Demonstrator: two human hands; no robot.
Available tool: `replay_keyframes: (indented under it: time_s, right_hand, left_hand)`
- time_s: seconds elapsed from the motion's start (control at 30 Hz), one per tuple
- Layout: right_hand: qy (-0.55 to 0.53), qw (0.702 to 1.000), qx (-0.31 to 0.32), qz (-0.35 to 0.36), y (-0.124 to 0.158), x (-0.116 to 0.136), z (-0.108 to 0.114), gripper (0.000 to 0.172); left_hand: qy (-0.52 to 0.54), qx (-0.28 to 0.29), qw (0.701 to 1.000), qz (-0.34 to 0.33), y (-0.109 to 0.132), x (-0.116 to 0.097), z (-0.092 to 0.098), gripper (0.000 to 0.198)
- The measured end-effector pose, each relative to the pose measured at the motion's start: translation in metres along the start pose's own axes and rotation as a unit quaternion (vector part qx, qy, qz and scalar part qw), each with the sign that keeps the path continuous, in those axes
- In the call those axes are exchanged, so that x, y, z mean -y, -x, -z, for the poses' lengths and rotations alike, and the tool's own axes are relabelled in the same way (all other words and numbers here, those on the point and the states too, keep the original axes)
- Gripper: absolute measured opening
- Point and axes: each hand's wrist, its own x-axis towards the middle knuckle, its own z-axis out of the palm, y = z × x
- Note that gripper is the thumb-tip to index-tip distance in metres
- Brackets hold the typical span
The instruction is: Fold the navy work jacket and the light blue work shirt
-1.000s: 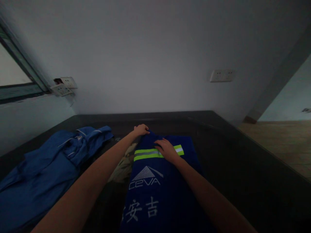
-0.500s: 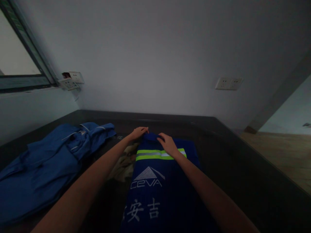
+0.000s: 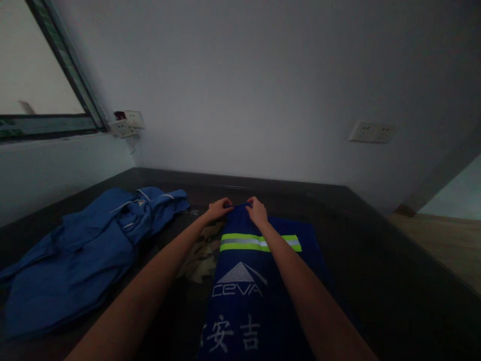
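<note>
A dark blue work garment [image 3: 240, 271] lies partly folded in front of me, with a yellow-green and silver reflective stripe [image 3: 244, 242], a white CEVA logo and white Chinese characters. My left hand [image 3: 221, 208] pinches the far left corner of its top edge. Close by, my right hand [image 3: 257, 210] grips the same edge between thumb and fingers, a short way to the right. The narrow strip of cloth between the hands is drawn up flat. Beneath the garment's left side shows a camouflage-patterned cloth [image 3: 203, 253], partly hidden by my left forearm.
A lighter blue jacket [image 3: 93, 250] with white piping lies crumpled on the dark tabletop [image 3: 300, 193] at left. The table meets a pale wall with socket plates [image 3: 374, 132] at right and more sockets [image 3: 126, 125] near the window at left.
The view has turned slightly left. My fingers have closed on the garment's top edge, and the small folded-over part there now stretches flatter between both hands.
</note>
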Motion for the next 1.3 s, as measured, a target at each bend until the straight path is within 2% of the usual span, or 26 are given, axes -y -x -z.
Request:
replay_keyframes:
  time_s: [0.2,0.33,0.43,0.53,0.67,0.77,0.9,1.07,1.2,1.3]
  right_hand:
    - [0.028,0.999,-0.013,0.024,0.010,0.005,-0.008,0.019]
    - [0.036,0.998,-0.042,0.031,0.014,0.006,-0.009,0.015]
    - [0.028,0.997,-0.066,0.031,0.012,0.003,0.002,0.015]
    - [0.021,0.996,-0.079,0.046,0.008,-0.002,0.023,0.026]
    - [0.034,0.993,-0.044,0.101,0.018,-0.005,0.041,0.033]
    - [0.060,0.990,0.009,0.131,0.037,-0.008,0.039,0.034]
    - [0.092,0.984,0.072,0.134,0.060,-0.019,0.029,0.040]
    - [0.097,0.980,0.114,0.132,0.067,-0.030,0.029,0.045]
    - [0.079,0.983,0.105,0.132,0.066,-0.028,0.033,0.043]
    - [0.057,0.988,0.061,0.129,0.066,-0.025,0.041,0.042]
  left_hand:
    - [-0.126,0.000,0.992,-0.012,0.003,-0.003,-0.001,0.021]
    - [-0.177,-0.028,0.983,-0.029,0.010,-0.010,-0.005,0.020]
    - [-0.197,-0.066,0.978,-0.022,0.016,-0.018,-0.004,0.025]
    - [-0.203,-0.099,0.974,-0.015,0.018,-0.031,-0.002,0.031]
    - [-0.202,-0.077,0.974,-0.072,0.022,-0.059,-0.017,0.036]
    - [-0.208,-0.049,0.972,-0.099,0.029,-0.073,-0.039,0.046]
    - [-0.226,-0.026,0.970,-0.086,0.042,-0.071,-0.060,0.050]
    - [-0.245,-0.023,0.967,-0.072,0.047,-0.061,-0.065,0.053]
    - [-0.250,-0.021,0.965,-0.071,0.044,-0.059,-0.067,0.054]
    - [-0.251,-0.028,0.965,-0.067,0.042,-0.058,-0.069,0.053]
